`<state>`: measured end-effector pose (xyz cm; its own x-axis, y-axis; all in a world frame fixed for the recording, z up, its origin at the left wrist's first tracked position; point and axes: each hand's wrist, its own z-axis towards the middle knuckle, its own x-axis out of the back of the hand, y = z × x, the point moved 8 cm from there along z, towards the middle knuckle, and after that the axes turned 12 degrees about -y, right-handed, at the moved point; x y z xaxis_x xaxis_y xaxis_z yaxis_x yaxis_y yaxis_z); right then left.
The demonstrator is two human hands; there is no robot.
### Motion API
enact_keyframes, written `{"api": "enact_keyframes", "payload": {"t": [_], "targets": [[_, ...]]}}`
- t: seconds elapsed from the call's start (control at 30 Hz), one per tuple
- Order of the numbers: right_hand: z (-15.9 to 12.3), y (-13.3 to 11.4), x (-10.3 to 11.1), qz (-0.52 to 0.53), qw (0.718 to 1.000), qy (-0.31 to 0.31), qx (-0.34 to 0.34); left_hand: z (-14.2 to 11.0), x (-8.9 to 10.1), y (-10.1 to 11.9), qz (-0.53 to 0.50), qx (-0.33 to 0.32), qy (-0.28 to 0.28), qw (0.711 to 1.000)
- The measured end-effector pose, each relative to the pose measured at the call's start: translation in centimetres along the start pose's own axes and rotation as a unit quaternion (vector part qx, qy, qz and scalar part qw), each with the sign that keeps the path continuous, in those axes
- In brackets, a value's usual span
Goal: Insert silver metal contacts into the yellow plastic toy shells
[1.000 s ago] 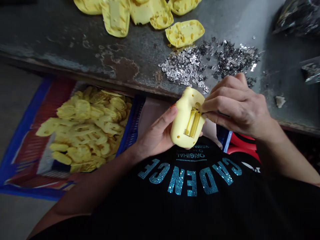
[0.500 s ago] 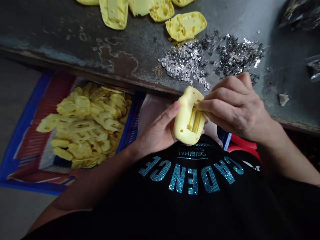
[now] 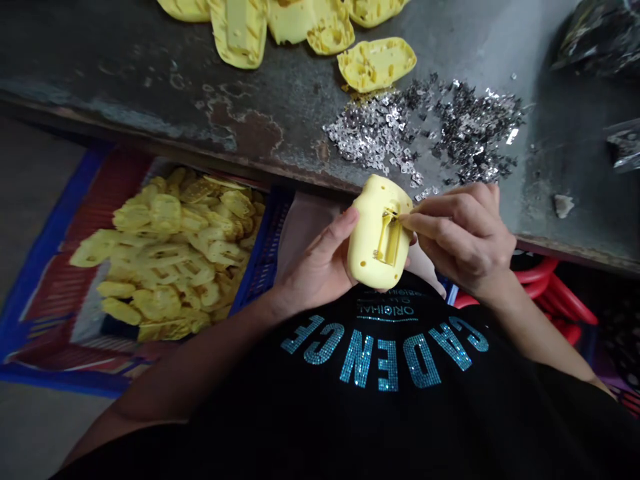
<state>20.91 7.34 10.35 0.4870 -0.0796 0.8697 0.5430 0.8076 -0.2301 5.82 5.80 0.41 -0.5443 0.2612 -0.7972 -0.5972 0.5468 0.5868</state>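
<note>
My left hand is closed around a yellow plastic housing, held in front of my chest with its slotted side up. A long recess, like a battery compartment, runs down its middle, and small round holes sit near its corners. My right hand is in a pinch, thumb and fingertips at the upper right edge of that recess. Whatever the fingertips hold is too small and covered to make out. Just beyond the hands, small shiny metal plates lie heaped on the metal table, with a darker heap beside them.
Several yellow half shells rest at the table's far side. At left below the edge stands a blue and red crate full of yellow plastic parts. Plastic bags and a pale lump are at right; red loops hang below.
My right hand has drawn slightly back to the right and down, baring more of the recess's upper end. The housing stays in my left hand, nearly unmoved. The view has shifted slightly.
</note>
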Motion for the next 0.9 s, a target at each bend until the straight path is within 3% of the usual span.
{"api": "enact_keyframes", "payload": {"t": [0.1,0.2,0.33,0.5,0.63,0.77,0.9], "targets": [[-0.2,-0.1,-0.1,0.025,1.0,0.002,-0.009,-0.1,0.2,0.0,-0.003,-0.018,0.002,1.0],[0.2,0.7,0.2,0.12,0.992,0.001,-0.041,-0.3,0.5,0.1,0.008,-0.027,0.02,0.999],[1.1,3.1,-0.4,0.268,0.955,-0.043,-0.12,-0.7,0.7,0.4,0.062,-0.046,0.041,0.996],[1.8,3.8,-1.9,0.343,0.924,-0.106,-0.136,-1.1,0.6,0.7,0.118,-0.069,0.028,0.99],[1.9,3.3,-2.5,0.347,0.925,-0.076,-0.134,-1.7,0.4,1.4,0.151,-0.089,0.04,0.984],[1.9,2.7,-2.5,0.334,0.935,-0.005,-0.12,-2.4,0.5,2.0,0.183,-0.094,0.059,0.977],[2.7,2.5,-2.5,0.306,0.948,0.03,-0.089,-3.0,2.2,2.1,0.218,-0.085,0.092,0.968]]}}
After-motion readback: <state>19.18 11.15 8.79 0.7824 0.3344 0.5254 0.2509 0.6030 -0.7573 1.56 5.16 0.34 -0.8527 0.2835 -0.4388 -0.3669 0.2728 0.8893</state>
